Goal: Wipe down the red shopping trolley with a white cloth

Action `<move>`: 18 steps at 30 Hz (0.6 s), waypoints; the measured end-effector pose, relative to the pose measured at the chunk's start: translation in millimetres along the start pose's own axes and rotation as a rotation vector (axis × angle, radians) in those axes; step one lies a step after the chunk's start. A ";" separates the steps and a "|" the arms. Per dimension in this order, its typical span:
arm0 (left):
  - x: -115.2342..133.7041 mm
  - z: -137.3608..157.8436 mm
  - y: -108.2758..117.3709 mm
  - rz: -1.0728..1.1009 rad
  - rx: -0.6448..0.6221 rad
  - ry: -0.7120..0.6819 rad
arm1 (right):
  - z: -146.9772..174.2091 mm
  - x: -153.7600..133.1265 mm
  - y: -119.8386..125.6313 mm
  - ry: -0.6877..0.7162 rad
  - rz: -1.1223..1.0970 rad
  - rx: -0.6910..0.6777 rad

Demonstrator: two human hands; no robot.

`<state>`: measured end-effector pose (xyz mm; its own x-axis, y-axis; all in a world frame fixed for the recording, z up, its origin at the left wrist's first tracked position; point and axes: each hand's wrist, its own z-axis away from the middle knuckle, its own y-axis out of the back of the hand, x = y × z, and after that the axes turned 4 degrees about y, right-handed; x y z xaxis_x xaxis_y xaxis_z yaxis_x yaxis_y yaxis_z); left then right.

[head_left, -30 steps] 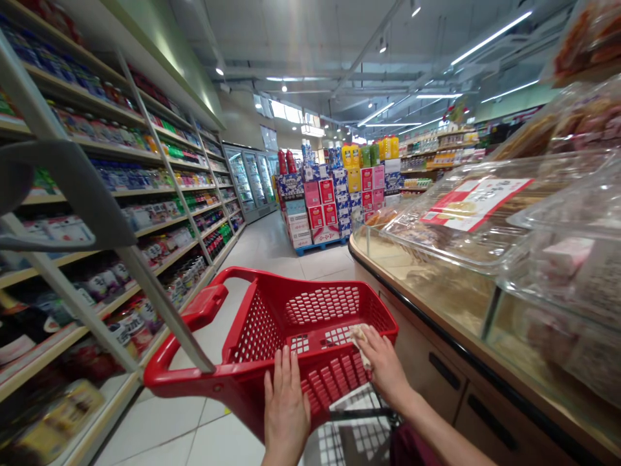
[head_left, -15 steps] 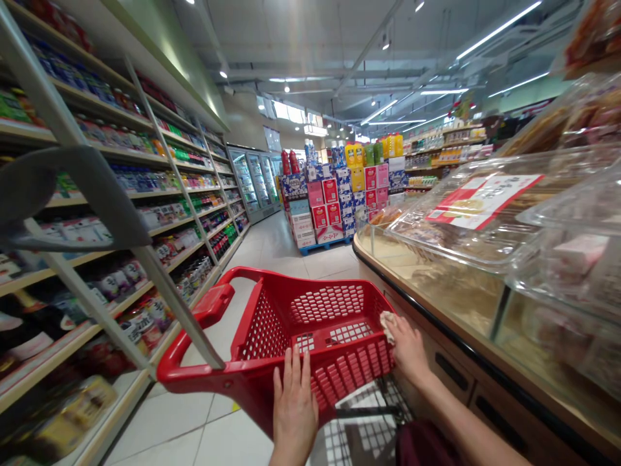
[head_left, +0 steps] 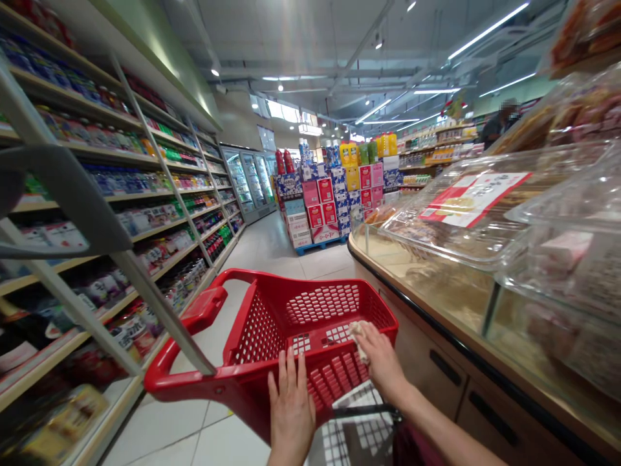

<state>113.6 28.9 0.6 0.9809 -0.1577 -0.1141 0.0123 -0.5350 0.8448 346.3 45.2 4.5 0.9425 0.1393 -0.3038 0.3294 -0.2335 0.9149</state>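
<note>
A red plastic shopping cart basket (head_left: 264,382) with perforated sides stands in front of me, and nothing shows inside it. My left hand (head_left: 292,408) lies flat against its near side, fingers stretched out and touching the rim. At the near rim, right of the middle, my right hand (head_left: 381,359) presses a crumpled whitish cloth (head_left: 359,340) onto the edge. Part of the cloth is hidden under the fingers. The cart's metal bars with a grey plastic joint (head_left: 72,200) rise on the left. Below the basket a wire rack (head_left: 337,437) shows partly.
Drink shelves (head_left: 160,223) run along the left. A glass-edged display counter (head_left: 427,285) with clear plastic food packs (head_left: 473,200) borders the right. Ahead stand stacked cartons (head_left: 323,207) on a blue pallet, and glass-door fridges (head_left: 250,181). A person (head_left: 499,126) is far back right.
My right hand has slid the cloth leftward along the near rim, away from the right corner. My left hand stays flat on the side. The view has shifted slightly.
</note>
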 end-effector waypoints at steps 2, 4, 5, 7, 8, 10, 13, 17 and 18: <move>-0.2 -0.3 1.4 -0.006 -0.013 -0.005 | 0.2 -4.0 -0.8 0.089 -0.011 -0.013; -0.5 -0.5 2.7 -0.009 -0.017 -0.019 | -1.6 -0.9 1.2 -0.033 0.007 0.007; -0.5 -0.6 3.1 -0.010 -0.015 -0.026 | -2.7 1.0 2.4 -0.130 0.020 0.021; 0.2 -0.5 3.1 -0.012 -0.002 -0.029 | -3.7 0.4 3.2 -0.227 0.030 0.031; 0.7 -0.3 2.9 -0.014 0.006 -0.025 | -3.3 -2.4 2.7 -0.190 0.022 0.021; 0.9 0.1 1.9 -0.017 0.019 -0.017 | -1.5 -8.9 1.2 -0.006 -0.009 -0.009; -0.9 1.1 -0.2 -0.010 0.026 -0.026 | -0.7 -5.4 2.3 0.071 -0.010 -0.012; -2.4 2.5 -3.5 0.005 0.025 -0.032 | -3.0 8.1 2.8 -0.276 0.054 0.049; -2.2 2.6 -4.2 0.006 0.026 -0.026 | -2.4 6.0 0.7 -0.270 0.046 0.060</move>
<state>110.9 29.2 -4.1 0.9755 -0.1823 -0.1230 0.0010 -0.5557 0.8314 352.0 48.1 3.9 0.9349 -0.1320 -0.3294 0.2811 -0.2910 0.9145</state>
